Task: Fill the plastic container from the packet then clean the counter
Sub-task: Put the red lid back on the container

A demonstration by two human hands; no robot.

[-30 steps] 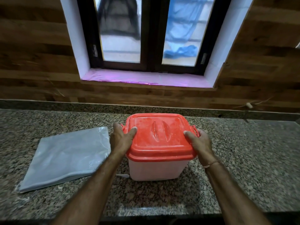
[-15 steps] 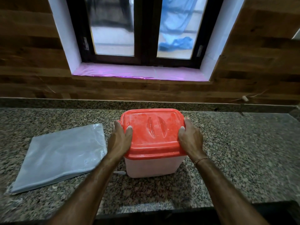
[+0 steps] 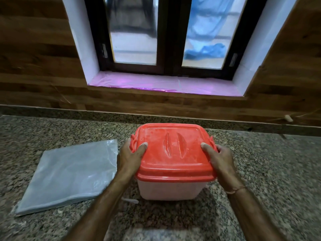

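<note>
A white plastic container (image 3: 169, 190) with a red lid (image 3: 173, 152) stands on the granite counter (image 3: 269, 171) in the middle. My left hand (image 3: 129, 157) grips the lid's left side, thumb on top and fingers by the left clip. My right hand (image 3: 218, 160) grips the right side the same way. The lid sits flat on the container and is dusted with white powder. A flat, grey-clear plastic packet (image 3: 69, 174) lies on the counter to the left, apart from my left hand. What is inside the container is hidden.
A small white scrap (image 3: 130, 200) lies by the container's front left corner. Behind the counter runs a low granite upstand, then a wooden wall with a dark-framed window (image 3: 166, 37) and a pink sill. The counter's front edge is close to me.
Both hands stay on the lid's sides; their grip has shifted slightly, with the thumbs now on top by the clips. The view has tilted a little. The packet has not moved.
</note>
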